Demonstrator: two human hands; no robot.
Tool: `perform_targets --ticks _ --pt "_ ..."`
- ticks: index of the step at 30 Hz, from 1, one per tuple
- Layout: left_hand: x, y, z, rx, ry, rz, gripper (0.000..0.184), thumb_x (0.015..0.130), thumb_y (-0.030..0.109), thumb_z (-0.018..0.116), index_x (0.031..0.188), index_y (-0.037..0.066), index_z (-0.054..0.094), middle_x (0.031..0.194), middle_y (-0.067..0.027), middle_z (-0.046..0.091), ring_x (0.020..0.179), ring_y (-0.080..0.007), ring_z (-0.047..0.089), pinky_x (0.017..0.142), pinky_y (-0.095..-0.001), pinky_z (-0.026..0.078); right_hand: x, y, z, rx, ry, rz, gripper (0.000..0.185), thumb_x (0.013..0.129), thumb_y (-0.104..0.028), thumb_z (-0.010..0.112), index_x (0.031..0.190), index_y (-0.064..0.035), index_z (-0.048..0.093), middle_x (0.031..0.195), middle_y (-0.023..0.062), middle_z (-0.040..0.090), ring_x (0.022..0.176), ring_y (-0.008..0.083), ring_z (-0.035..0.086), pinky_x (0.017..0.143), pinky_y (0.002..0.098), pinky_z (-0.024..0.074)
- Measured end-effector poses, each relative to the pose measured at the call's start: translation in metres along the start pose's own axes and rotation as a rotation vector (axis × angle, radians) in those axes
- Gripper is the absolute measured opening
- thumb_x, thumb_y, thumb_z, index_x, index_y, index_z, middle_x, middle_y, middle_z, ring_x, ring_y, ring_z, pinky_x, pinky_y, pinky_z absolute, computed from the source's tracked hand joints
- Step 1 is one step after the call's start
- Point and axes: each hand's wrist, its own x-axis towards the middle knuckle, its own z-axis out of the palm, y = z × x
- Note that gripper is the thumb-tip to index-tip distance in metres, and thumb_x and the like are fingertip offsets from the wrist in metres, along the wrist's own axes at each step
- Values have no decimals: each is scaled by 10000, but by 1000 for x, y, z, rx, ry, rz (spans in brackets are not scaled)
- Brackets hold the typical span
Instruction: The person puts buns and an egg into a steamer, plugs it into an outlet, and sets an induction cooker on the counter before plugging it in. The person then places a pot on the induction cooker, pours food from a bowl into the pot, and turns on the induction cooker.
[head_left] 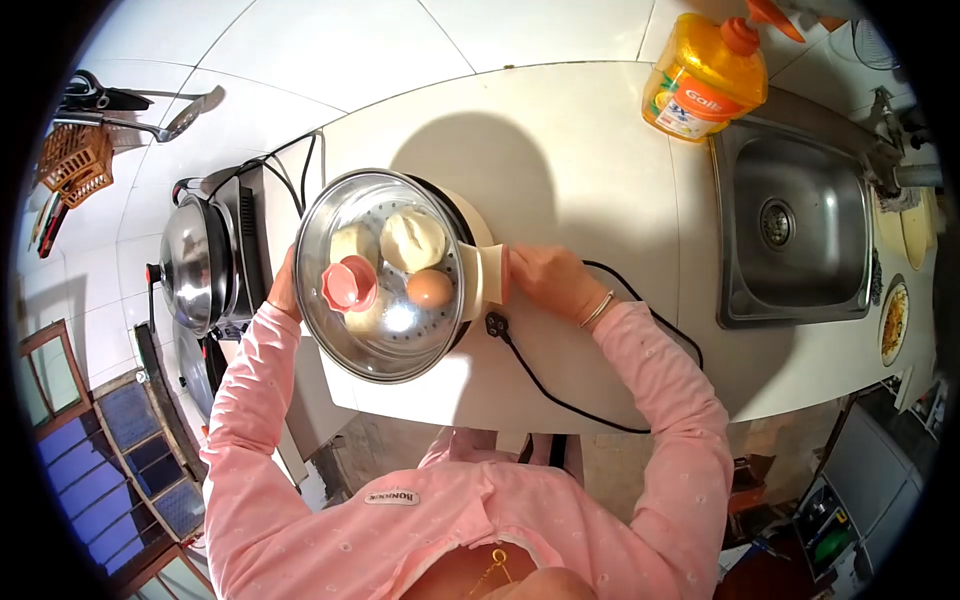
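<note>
A cream electric pot with a steamer on top stands before me on the counter. Its clear glass lid has a pink scalloped knob. Through the glass I see a brown egg, a white steamed bun and other pale pieces on a perforated tray. My right hand is closed around the end of the pot's cream handle. At the pot's left side is my left hand, with its fingers hidden behind the lid's rim. A black power cord with its plug lies beside the pot.
An orange soap bottle stands at the back, left of a steel sink. On the left is a lidded pan on a cooker, with utensils in a wall basket. A plate of food sits far right.
</note>
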Motion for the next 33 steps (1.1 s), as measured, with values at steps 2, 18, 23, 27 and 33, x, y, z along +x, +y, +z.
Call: perform_targets --ticks 2,18,23,27,33 --pt "8 -9 -7 -113 4 -8 317 881 156 523 1156 6 470 947 -47 544 837 -131 508 750 -267 444 6 3 10 38 16 -3 56 764 -64 507 790 -59 457 672 60 481 583 217 546 480 323 457" --pt "-9 -47 -39 -268 29 -105 320 940 255 430 1128 9 506 1011 -73 570 914 -140 538 792 -265 452 96 0 26 -23 -259 97 148 781 -90 500 919 -42 525 816 101 579 738 277 585 641 384 475" --pt "-7 -54 -38 -1095 223 -387 587 931 510 334 1205 13 487 1093 -96 581 987 -202 562 866 -312 453 119 -15 44 -247 -92 79 319 812 -69 474 1124 -7 472 953 107 557 950 252 520 846 401 392" --pt "-9 -50 -40 -1153 218 -370 620 931 520 300 1238 2 449 1138 -109 563 1046 -218 539 909 -335 426 104 -80 5 -218 6 317 434 783 -160 579 1172 1 476 1102 122 500 1011 282 459 865 399 356" --pt "-26 -109 -18 -1471 207 -332 589 940 498 282 1205 -2 445 1129 -105 549 1068 -228 510 956 -357 378 37 -157 39 -198 -133 471 401 740 -206 643 1070 -23 507 1069 123 506 986 284 466 830 398 372"
